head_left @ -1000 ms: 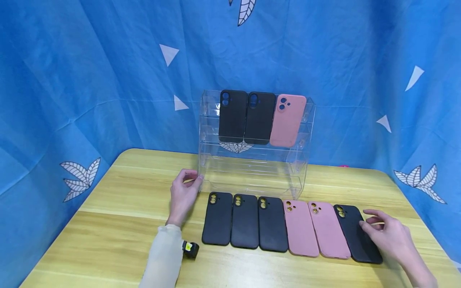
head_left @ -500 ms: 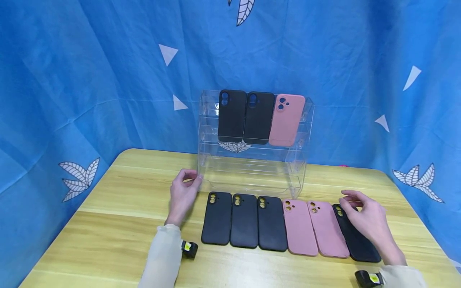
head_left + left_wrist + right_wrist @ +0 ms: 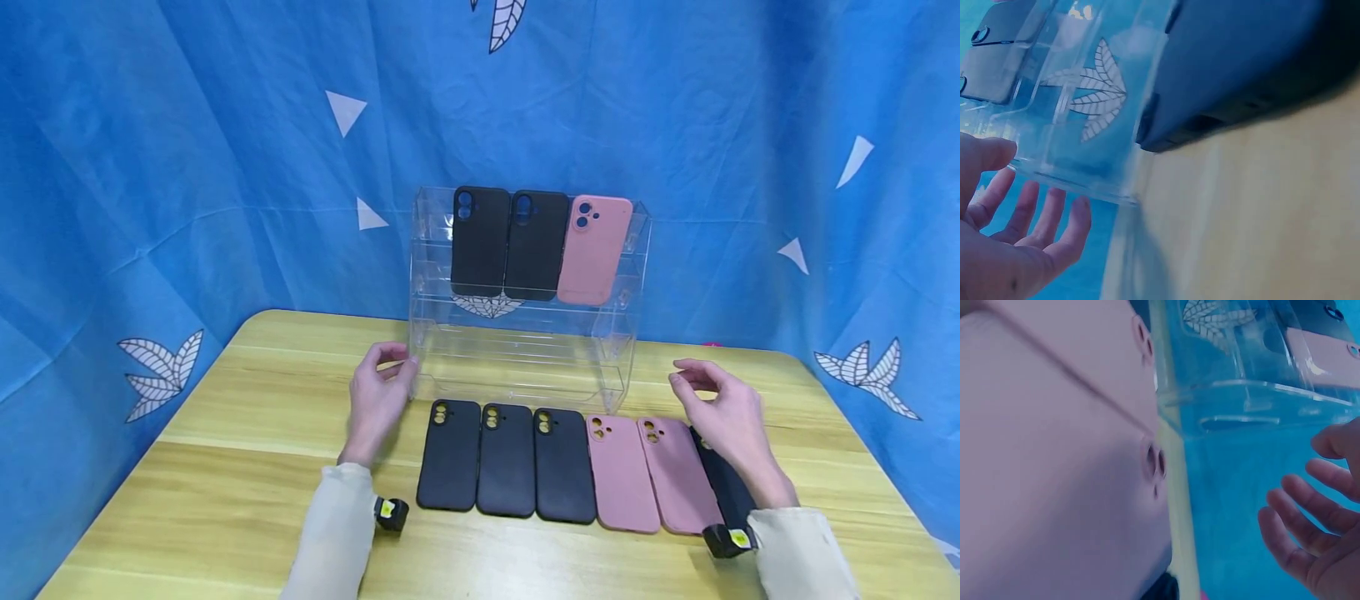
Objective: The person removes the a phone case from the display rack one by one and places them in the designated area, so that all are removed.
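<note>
A clear acrylic display rack [image 3: 517, 367] stands on the table. Two black phone cases [image 3: 480, 242] and a pink phone case [image 3: 594, 250] lean side by side on its upper tier. My left hand [image 3: 377, 396] is at the rack's lower left side, fingers loosely bent; in the left wrist view the thumb and fingertips are right at the rack's edge. My right hand [image 3: 723, 417] hovers to the right of the rack, holding nothing, fingers relaxed and apart. It partly hides a pink phone case [image 3: 678, 479] and the black phone case [image 3: 731, 492] at the row's right end.
A row of phone cases lies in front of the rack: three black cases [image 3: 507, 462] on the left, another pink case [image 3: 622, 475] beside them. The wooden table [image 3: 247, 450] ends at a blue patterned curtain [image 3: 262, 150]. Each wrist carries a small black camera [image 3: 392, 514].
My right hand has moved left and away from me, from beside the rightmost black phone case toward the rack. The left hand has stayed at the rack's side.
</note>
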A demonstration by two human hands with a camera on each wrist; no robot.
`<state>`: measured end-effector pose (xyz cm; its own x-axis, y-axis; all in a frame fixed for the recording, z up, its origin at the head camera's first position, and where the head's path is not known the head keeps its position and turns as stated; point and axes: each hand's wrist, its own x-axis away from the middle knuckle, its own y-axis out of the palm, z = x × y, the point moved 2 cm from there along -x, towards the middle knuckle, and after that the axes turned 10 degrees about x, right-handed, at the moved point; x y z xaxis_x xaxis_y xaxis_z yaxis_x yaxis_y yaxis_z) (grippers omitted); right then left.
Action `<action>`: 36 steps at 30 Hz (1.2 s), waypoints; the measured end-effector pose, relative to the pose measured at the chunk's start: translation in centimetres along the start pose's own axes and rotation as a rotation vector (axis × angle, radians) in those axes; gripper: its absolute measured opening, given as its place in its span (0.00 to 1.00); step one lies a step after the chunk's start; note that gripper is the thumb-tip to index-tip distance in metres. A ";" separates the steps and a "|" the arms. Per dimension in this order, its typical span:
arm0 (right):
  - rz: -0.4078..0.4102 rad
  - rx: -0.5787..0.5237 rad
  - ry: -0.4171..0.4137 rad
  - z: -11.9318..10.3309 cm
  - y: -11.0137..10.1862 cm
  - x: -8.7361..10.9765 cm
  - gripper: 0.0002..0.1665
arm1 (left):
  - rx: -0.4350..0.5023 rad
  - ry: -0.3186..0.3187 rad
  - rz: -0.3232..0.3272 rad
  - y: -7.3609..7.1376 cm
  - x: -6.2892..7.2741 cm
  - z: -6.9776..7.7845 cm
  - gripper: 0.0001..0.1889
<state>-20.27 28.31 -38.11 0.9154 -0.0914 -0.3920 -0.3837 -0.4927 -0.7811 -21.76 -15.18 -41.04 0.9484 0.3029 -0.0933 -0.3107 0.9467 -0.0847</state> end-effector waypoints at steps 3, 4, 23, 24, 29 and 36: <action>0.000 -0.028 -0.009 -0.9 0.4 -0.7 0.18 | 0.009 0.052 0.038 0.0 -0.4 1.0 0.17; 0.001 -0.034 -0.012 -1.2 0.5 -0.9 0.19 | 0.019 0.076 0.054 0.0 -0.6 1.4 0.17; 0.055 -0.193 0.087 -4.8 2.7 -4.5 0.23 | 0.144 0.371 0.010 3.1 -4.3 10.9 0.19; 0.055 -0.207 0.092 -4.9 2.8 -4.6 0.23 | 0.133 0.371 0.001 3.4 -4.5 11.3 0.19; 0.070 -0.276 0.093 -5.1 3.3 -5.0 0.23 | 0.095 0.363 -0.040 4.4 -5.7 12.5 0.20; 0.079 -0.282 0.102 -5.2 3.6 -5.3 0.21 | 0.026 0.359 -0.076 5.2 -7.4 13.5 0.23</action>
<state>-25.88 22.53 -36.33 0.8971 -0.2183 -0.3843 -0.4183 -0.6998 -0.5791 -29.54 -11.07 -27.42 0.8851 0.1782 -0.4300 -0.2341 0.9689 -0.0802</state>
